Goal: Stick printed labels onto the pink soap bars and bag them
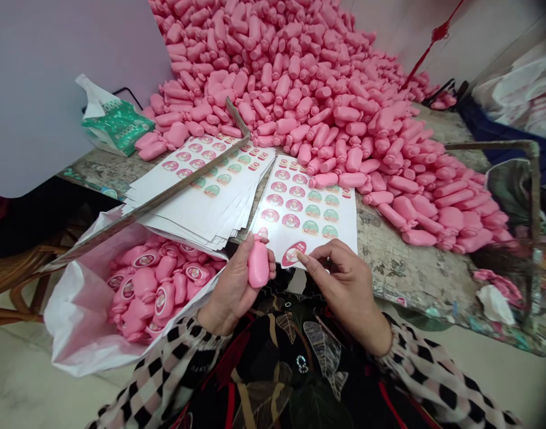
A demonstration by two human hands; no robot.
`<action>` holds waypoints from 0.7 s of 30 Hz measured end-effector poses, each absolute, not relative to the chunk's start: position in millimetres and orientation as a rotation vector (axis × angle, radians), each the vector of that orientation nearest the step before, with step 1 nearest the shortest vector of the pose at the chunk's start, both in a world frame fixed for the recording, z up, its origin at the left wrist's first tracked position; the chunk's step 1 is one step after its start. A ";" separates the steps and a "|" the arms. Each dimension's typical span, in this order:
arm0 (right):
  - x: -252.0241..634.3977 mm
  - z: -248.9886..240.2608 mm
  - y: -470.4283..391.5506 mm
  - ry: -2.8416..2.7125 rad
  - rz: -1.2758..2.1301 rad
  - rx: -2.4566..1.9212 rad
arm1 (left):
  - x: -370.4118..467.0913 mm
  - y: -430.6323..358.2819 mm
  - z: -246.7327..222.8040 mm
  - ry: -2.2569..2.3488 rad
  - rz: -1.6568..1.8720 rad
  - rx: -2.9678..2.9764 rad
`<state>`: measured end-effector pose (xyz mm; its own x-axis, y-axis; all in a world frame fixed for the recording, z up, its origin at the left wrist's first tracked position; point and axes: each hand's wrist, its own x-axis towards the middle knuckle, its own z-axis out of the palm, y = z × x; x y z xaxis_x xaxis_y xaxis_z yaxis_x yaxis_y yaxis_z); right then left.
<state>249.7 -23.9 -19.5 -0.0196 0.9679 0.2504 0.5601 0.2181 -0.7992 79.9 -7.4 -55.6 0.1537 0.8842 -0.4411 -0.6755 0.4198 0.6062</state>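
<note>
A small pink bottle (258, 263) rests in my left hand (232, 286), its plain side facing up and the fingers curled round it. My right hand (344, 286) pinches the edge of an oval pink-and-white sticker (293, 254) between thumb and forefinger. That sticker lies at the front edge of a white sticker sheet (277, 235), which carries rows of pink and green labels. Left of this sheet lies a fanned stack of similar sheets (196, 208).
A great heap of pink bottles (299, 89) covers the back of the worn table (389, 274). Labelled bottles (145, 283) fill a white sack (76, 316) at the left. A metal bar (165, 196) crosses the stack. A green tissue pack (121, 125) stands at the back left.
</note>
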 end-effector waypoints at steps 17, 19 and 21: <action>251.8 -31.7 -22.5 -1.388 0.938 -1.466 | 87.5 -19.5 -58.8 0.911 0.834 0.481; 251.2 -34.3 -23.1 -1.400 0.963 -1.461 | 87.6 -18.9 -59.7 0.910 0.843 0.457; 250.4 -36.7 -23.7 -1.409 0.965 -1.464 | 88.0 -18.6 -60.3 0.902 0.847 0.439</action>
<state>250.4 -23.7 -36.7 0.0617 0.9975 0.0334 0.3294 0.0112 -0.9441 88.0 -18.6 -60.3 0.3380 0.7949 -0.5038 -0.4525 0.6067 0.6536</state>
